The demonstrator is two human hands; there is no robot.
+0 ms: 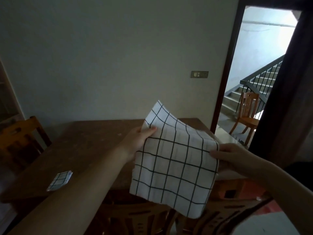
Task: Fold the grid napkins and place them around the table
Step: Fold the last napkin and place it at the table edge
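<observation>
A white napkin with a black grid hangs in the air above the near right part of the brown wooden table. My left hand pinches its upper left edge, thumb on top. My right hand pinches its right edge. The cloth drapes down between both hands, its top corner standing up. A second grid napkin, folded small, lies flat on the table near the front left edge.
A wooden chair stands at the table's left side. Chair backs show below the held napkin at the near edge. An open doorway at the right shows another chair and stairs.
</observation>
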